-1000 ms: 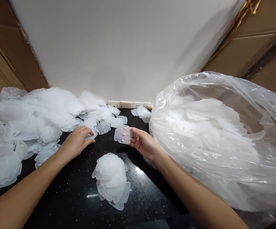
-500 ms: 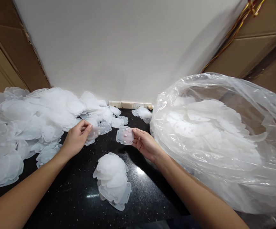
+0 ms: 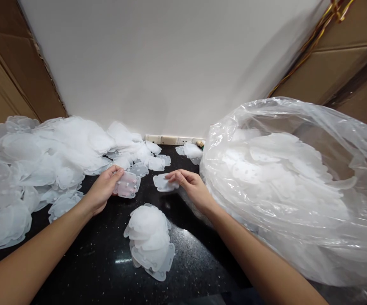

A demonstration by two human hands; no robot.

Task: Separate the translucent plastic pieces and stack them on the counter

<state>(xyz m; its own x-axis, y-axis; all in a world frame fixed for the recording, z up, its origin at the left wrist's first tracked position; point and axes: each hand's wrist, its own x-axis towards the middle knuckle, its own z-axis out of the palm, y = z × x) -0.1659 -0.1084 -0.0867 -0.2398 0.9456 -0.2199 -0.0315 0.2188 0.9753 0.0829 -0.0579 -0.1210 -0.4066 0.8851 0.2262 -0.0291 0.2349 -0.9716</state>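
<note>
A white wall (image 3: 170,63) rises behind my black speckled worktop (image 3: 100,258), with cardboard boxes (image 3: 345,63) at the frame's upper corners. The clear plastic bag (image 3: 297,190) fills the right side, open at the top and packed with translucent white pieces. The loose heap (image 3: 43,156) of the same pieces spreads across the left. A small stack (image 3: 150,241) lies at lower centre.

A second ago my left hand (image 3: 102,190) lay flat on the heap's edge. Now its fingers curl round a plastic piece (image 3: 127,185), lifted clear. My right hand (image 3: 192,188) has turned palm down, fingers nearly flat over the second piece (image 3: 164,183), low above the worktop. I judge a piece is ready in each hand, just above the stack.
</note>
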